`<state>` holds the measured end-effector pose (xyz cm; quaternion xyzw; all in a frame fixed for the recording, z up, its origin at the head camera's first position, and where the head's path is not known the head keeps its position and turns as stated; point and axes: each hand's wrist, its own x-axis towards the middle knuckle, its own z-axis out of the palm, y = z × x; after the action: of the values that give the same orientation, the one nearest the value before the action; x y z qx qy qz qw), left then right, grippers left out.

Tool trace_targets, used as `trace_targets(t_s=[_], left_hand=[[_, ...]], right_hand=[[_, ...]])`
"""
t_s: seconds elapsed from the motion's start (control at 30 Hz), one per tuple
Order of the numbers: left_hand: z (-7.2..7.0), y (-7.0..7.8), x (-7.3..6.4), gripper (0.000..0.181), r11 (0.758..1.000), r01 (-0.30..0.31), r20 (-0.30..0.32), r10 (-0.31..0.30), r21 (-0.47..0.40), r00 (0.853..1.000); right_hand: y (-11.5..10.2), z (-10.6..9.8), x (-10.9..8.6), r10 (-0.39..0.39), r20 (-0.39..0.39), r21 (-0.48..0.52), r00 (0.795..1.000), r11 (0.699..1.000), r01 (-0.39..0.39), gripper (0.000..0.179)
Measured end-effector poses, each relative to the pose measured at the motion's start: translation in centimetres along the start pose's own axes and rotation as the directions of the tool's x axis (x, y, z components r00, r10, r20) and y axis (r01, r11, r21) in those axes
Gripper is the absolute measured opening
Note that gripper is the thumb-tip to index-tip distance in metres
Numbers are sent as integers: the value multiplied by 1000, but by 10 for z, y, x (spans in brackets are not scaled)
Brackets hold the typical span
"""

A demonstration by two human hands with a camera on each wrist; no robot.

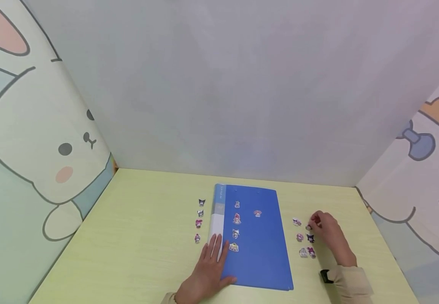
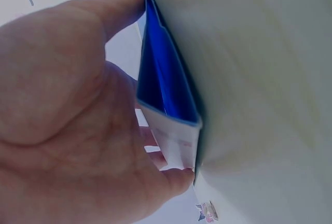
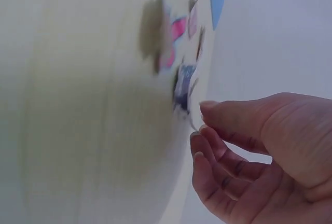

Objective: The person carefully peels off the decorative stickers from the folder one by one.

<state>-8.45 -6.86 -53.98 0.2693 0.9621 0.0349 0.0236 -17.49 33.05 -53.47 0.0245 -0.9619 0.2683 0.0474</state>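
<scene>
Right grip [image 1: 327, 231] pinching small sticker [image 1: 309, 227] near other stickers [image 1: 310, 238] — left grip [image 1: 208, 270] spread on blue folder [image 1: 257, 257].

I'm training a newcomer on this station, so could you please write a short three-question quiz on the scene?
1. How many cartoon-character stickers show on the cover of the blue file folder?
2. True or false: the left hand touches the folder.
3. Where is the right hand?
A) At the stickers left of the folder
B) On the folder
C) At the stickers right of the folder

Key: 1. Five; 2. True; 3. C
</scene>
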Motion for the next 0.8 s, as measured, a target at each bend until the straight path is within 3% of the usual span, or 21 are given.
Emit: trace_targets(t_s=[0.17, 0.37, 0.5, 0.8], left_hand=[[2, -1, 0, 93, 1000, -6, -15, 6, -5, 1000], [13, -4, 0, 93, 999, -41, -102, 39, -18, 994], [22, -6, 2, 95, 999, -44, -148, 48, 33, 988], [25, -6, 3, 95, 999, -28, -119, 30, 17, 992]], right_hand=[[-15, 5, 4, -26, -15, 5, 1000, 1000, 26, 12], [-28, 14, 6, -58, -46, 4, 997, 998, 58, 12], [-33, 20, 10, -71, -33, 21, 997, 997, 72, 13], [-48, 34, 18, -174, -56, 58, 983, 983, 177, 14]])
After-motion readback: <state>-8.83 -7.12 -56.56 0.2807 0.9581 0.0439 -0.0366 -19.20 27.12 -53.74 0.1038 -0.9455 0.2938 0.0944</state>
